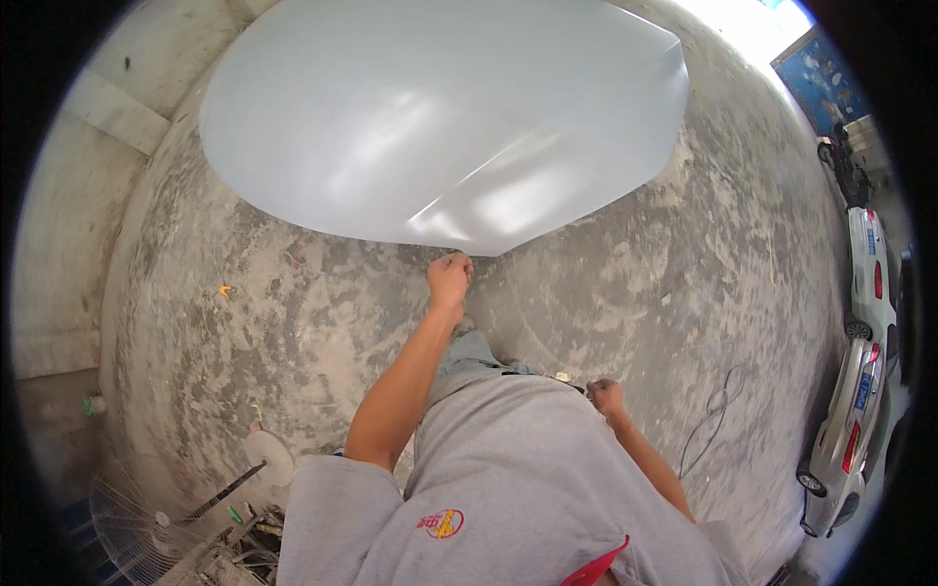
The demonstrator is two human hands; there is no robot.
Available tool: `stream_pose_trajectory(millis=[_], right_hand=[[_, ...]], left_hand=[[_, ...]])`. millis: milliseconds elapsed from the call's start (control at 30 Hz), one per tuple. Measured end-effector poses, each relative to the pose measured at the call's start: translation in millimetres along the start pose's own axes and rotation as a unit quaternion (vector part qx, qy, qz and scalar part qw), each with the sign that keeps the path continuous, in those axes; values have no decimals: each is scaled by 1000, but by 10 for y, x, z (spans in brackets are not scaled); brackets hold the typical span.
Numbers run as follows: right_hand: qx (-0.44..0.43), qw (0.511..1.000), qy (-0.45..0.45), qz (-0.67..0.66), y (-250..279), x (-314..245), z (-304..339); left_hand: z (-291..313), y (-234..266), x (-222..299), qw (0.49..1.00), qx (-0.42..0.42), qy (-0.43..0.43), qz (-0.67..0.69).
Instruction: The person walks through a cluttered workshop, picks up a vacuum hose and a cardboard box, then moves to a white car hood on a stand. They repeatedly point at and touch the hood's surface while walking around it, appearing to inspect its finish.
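Note:
A large, smooth silver-grey panel (391, 127), which looks like a car bonnet, fills the upper middle of the view. Light reflects off it, and a crease runs slantwise toward its near edge. My left hand (450, 280) is stretched forward, its fingers curled closed right by that near edge. Whether they touch the panel or hold something small is hidden. My right hand (606, 397) is lower, beside my waist on the right, with the fingers curled. A small dark bit shows by its fingertips, too small to name.
Stained concrete floor (293, 322) surrounds the panel. A pedestal fan (161, 518) stands at the lower left with clutter beside it. A loose cable (718, 405) lies on the right. Parked cars (842, 430) line the far right; a pale wall (73, 225) rises on the left.

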State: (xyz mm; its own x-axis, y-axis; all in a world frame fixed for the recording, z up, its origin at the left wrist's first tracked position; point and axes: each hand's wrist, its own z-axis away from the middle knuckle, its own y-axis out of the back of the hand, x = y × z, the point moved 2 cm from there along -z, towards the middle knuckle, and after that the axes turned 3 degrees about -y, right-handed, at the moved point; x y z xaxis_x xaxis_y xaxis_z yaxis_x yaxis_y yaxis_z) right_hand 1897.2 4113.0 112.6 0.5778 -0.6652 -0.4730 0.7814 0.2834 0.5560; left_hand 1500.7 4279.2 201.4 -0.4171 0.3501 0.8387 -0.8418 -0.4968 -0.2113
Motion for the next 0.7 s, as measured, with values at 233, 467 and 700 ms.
stream_pose_trajectory(millis=[233,467,700], right_hand=[[-5,999,-42,-25,58,-79,250],[12,998,-65,-4,153,-150,425],[-15,998,-30,49,313,-355,438]], left_hand=[[-79,13,-42,996,-33,-52,-66],[-71,143,-234,998,-46,31,-24],[59,208,-188,998,-34,3,-47]])
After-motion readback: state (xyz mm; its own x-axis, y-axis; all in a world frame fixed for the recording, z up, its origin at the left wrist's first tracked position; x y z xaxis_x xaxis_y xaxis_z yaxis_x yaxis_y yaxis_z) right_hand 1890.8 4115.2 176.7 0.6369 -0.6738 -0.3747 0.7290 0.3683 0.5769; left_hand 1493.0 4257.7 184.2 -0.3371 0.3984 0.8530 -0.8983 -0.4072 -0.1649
